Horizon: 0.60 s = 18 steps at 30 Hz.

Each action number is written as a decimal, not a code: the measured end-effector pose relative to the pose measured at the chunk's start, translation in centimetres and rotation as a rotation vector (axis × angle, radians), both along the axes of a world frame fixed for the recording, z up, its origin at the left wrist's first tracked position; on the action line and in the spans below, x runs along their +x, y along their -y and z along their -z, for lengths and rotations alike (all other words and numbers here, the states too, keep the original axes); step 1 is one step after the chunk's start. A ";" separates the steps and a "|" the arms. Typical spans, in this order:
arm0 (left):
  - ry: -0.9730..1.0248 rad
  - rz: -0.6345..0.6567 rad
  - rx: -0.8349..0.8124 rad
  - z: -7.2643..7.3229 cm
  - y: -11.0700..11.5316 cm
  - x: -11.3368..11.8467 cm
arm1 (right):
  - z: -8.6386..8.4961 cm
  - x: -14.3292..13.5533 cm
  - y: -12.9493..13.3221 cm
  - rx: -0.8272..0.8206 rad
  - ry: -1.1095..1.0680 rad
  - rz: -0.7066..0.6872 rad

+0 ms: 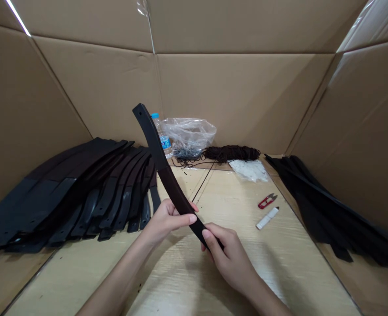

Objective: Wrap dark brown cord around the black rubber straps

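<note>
**Both hands grip one dark strap above the table**

The left hand holds a long, dark, curved strap near its lower end. The thumb lies across the front face of the strap, its tip pressed flat, and one fingertip shows at the far edge; the other fingers curl behind, so the strap is pinched between thumb and fingers. The right hand holds the very bottom end of the same strap, just beside the left hand. Its thumb presses on the near face and the fingers wrap closed round the end; how tightly cannot be told.

The strap rises from the hands up and to the left, bowed, its upper end free in the air in front of the cardboard wall. A small hole shows near that top end.

On the table to the left lies a fanned pile of like straps; a second dark pile lies along the right. At the back stand a bottle, a clear bag and a bundle of dark cord. Red snips and a small white object lie right of the hands, well apart from them.
</note>
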<state>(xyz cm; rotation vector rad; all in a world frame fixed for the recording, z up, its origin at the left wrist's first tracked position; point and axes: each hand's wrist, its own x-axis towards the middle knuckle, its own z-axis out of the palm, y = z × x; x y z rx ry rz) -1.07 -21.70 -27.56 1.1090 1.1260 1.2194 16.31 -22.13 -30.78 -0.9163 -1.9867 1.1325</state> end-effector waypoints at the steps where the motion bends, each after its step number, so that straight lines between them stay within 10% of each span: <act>1: -0.001 0.000 0.000 0.0 0.0 0.0 | 0.0 0.0 0.0 0.007 0.001 -0.001; 18: 0.120 0.067 0.000 0.6 0.2 -0.3 | -0.2 0.1 0.0 0.012 -0.009 0.008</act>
